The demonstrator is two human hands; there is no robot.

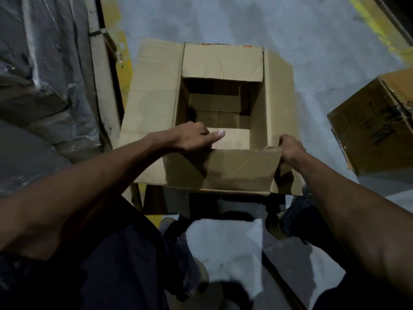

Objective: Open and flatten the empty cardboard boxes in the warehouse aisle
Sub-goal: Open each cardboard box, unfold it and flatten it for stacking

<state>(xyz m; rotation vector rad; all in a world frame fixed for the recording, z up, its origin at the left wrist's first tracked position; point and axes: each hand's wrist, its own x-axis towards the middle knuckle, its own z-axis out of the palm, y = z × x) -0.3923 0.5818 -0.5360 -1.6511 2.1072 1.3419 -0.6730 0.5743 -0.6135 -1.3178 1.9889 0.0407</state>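
Note:
An open brown cardboard box (223, 61) stands on the grey floor in front of me, its top flaps spread outward and its inside bare. My left hand (192, 137) rests on the near-left rim, thumb lying along the near wall and fingers curled over the edge into the box. My right hand (290, 149) grips the near-right corner where the near flap (223, 168) folds down toward me. The fingertips of both hands are hidden behind the cardboard.
A second, closed printed cardboard box (377, 124) lies tilted at the right. Plastic-wrapped goods (44, 86) and upright flat cardboard (102, 81) line the left side. White sheets (225, 242) lie on the floor by my shoes (288, 218). Yellow floor marking (377, 25) runs at the far right.

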